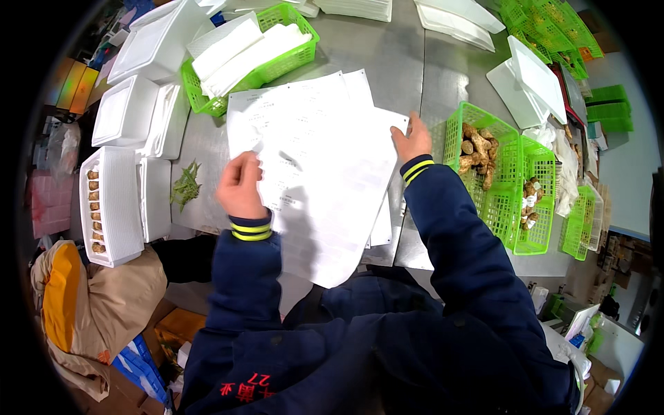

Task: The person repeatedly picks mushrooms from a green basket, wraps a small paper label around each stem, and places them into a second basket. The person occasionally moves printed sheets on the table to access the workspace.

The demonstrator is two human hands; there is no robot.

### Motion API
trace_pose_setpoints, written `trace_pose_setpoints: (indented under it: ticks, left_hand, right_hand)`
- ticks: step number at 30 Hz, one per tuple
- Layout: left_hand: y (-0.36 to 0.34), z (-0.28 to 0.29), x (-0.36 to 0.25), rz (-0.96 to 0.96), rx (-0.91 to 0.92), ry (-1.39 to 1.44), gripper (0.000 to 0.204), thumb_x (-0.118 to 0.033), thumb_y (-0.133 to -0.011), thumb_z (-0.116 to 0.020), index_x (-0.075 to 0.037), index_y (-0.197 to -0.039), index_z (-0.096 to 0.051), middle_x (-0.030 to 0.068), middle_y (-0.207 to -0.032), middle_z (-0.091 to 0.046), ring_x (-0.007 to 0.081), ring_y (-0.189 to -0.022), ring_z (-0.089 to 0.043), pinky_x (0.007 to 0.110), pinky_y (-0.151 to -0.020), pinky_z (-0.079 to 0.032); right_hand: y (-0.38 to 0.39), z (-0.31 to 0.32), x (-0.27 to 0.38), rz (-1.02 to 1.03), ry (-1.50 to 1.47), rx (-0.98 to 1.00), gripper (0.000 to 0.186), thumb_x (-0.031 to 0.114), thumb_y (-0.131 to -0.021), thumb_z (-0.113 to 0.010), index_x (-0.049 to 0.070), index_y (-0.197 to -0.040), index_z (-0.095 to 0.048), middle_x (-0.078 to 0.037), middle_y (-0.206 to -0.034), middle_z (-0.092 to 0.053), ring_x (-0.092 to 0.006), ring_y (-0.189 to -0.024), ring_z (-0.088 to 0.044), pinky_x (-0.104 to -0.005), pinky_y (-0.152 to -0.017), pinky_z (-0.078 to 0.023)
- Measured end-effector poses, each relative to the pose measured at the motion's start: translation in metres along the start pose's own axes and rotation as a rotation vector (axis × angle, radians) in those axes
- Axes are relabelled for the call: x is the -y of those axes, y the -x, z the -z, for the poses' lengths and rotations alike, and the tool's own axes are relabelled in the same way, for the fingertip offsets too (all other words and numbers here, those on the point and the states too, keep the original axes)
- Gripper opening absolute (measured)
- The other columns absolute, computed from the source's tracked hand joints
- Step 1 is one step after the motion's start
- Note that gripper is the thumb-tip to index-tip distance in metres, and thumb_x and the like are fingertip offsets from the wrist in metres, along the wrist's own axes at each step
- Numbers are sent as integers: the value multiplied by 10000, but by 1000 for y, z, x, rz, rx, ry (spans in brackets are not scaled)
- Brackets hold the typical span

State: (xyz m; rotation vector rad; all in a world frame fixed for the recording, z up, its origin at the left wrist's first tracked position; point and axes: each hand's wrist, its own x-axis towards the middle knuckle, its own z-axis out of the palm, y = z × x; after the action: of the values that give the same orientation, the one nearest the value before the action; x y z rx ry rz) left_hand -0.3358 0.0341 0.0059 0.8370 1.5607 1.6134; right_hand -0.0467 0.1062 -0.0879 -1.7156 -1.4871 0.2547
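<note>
Your left hand (240, 187) has its fingers curled at the left edge of the printed white sheets (328, 159) — whether they pinch paper, I can't tell — while your right hand (413, 143) spreads thumb and forefinger by the upper-right corner. Overlapping across the bench (373, 48), the sheets should be light, floppy and easily creased; hold opposite edges.

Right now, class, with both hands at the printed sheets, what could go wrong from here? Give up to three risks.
The printed sheets might crease, as the left hand curls at their left edge. Their lowest corner reaches past the near edge of the table and could catch on the jacket. The right sleeve passes close to a green basket of brown mushrooms; swinging outward, it might bump it.
</note>
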Motion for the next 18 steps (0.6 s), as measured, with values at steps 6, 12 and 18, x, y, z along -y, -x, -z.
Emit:
trace_pose_setpoints:
  ticks: [6, 12, 18]
  left_hand:
    - [64, -68, -10, -538, 196, -333, 153, 81, -668, -641, 10, -800, -608, 81, -671, -542, 148, -541, -517, 221, -513, -422]
    - [109, -114, -1, -717, 436, -344, 178, 71, -715, -633, 36, -887, -604, 113, -737, -579, 167, -549, -548, 239, -487, -444]
    - [157, -173, 0, -670, 783, -376, 223, 18, -750, -582, 14, -972, -596, 121, -660, -513, 281, -566, -505, 346, -502, -401]
  right_hand:
    - [54, 78, 114, -65, -491, 429, 135, 132, -766, -639, 42, -865, -650, -81, -810, -621, -207, -808, -569, -298, -689, -435]
    - [80, 113, 101, -284, -794, 316, 210, 154, -851, -579, -17, -967, -609, -91, -924, -570, -143, -805, -549, -247, -694, -440]
    - [84, 167, 43, -478, -863, 102, 194, 141, -837, -603, -32, -924, -609, -49, -849, -567, -87, -735, -522, -211, -643, -423]
